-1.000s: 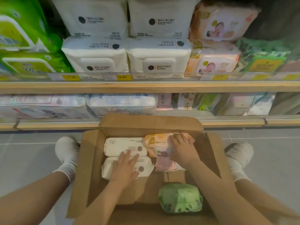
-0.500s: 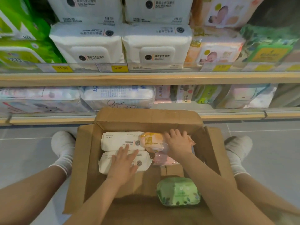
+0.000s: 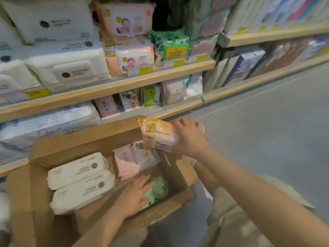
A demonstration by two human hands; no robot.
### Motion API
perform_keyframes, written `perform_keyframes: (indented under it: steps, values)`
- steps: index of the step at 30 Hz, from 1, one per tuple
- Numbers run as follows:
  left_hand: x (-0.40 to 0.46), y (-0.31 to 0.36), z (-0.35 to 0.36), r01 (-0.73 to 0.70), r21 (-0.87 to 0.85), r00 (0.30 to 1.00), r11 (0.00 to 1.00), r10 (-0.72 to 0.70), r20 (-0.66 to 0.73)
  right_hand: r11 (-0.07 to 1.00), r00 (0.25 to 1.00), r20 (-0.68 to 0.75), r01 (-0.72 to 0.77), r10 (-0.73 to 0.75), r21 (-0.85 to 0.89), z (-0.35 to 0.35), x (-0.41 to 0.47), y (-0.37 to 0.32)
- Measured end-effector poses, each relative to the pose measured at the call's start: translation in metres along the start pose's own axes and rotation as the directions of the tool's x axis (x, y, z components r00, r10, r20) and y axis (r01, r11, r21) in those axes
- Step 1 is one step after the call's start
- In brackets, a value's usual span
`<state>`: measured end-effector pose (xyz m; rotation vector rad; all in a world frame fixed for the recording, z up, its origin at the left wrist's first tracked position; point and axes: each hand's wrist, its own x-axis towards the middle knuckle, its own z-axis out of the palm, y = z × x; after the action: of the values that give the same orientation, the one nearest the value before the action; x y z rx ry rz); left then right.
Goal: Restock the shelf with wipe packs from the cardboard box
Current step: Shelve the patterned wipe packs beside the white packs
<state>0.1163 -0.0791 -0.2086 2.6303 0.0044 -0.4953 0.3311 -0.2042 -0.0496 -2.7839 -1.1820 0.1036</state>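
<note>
An open cardboard box (image 3: 58, 150) sits on the floor below the shelves. My right hand (image 3: 190, 138) grips an orange and pink wipe pack (image 3: 158, 134) and holds it above the box's far right corner. Down inside the box, my left hand (image 3: 135, 195) rests with fingers spread on a green wipe pack (image 3: 157, 191). Two white wipe packs (image 3: 78, 180) lie side by side in the box's left half. Pink packs (image 3: 128, 163) lie at the back of the box.
The wooden-edged shelf (image 3: 124, 86) holds white packs (image 3: 67, 68), matching orange baby packs (image 3: 130, 56) and a green pack (image 3: 170, 49). The lower shelf holds small packs (image 3: 131, 100). Grey floor (image 3: 267, 131) stretches to the right. My knee is at lower right.
My right hand lifted the orange pack out of the box. My left hand moved from the white packs to the green pack. The view swung to the right.
</note>
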Motion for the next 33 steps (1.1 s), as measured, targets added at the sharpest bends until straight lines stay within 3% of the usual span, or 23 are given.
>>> perform_keyframes:
  steps: [4, 5, 7, 9, 14, 18, 25, 33]
  values:
    - [0.011, -0.003, 0.015, -0.078, 0.161, 0.988, 0.984, 0.054, 0.145, 0.992, 0.993, 0.039, -0.113, 0.111, 0.054, 0.018, -0.014, 0.024]
    - [0.011, -0.006, 0.016, -0.054, 0.214, 0.981, 0.975, 0.012, 0.194, 0.989, 0.991, 0.056, -0.129, 0.125, 0.075, 0.023, -0.017, 0.027]
    - [0.015, -0.013, 0.016, 0.019, 0.287, 0.974, 0.958, -0.082, 0.21, 0.976, 0.984, 0.076, -0.17, 0.161, 0.136, 0.028, -0.019, 0.032]
    - [0.022, -0.021, 0.016, 0.006, 0.327, 0.984, 0.945, -0.064, 0.167, 0.968, 0.982, 0.075, -0.181, 0.171, 0.171, 0.031, -0.018, 0.034]
    - [0.04, -0.027, 0.008, 0.153, 0.209, 0.966, 0.966, -0.191, 0.177, 0.961, 0.979, 0.112, -0.188, 0.168, 0.202, 0.034, -0.014, 0.04]
    - [0.044, -0.026, 0.002, 0.155, 0.193, 0.962, 0.969, -0.193, 0.192, 0.95, 0.965, 0.187, -0.223, 0.183, 0.218, 0.037, -0.01, 0.048]
    - [0.019, -0.022, -0.036, 0.146, 0.174, 0.988, 0.974, -0.153, 0.03, 0.954, 0.966, 0.184, -0.22, 0.183, 0.206, 0.02, -0.002, 0.047]
    - [-0.025, -0.038, -0.166, 0.214, 0.179, 0.952, 0.96, -0.165, -0.258, 0.986, 0.994, -0.016, -0.107, 0.11, 0.13, -0.07, 0.049, 0.023]
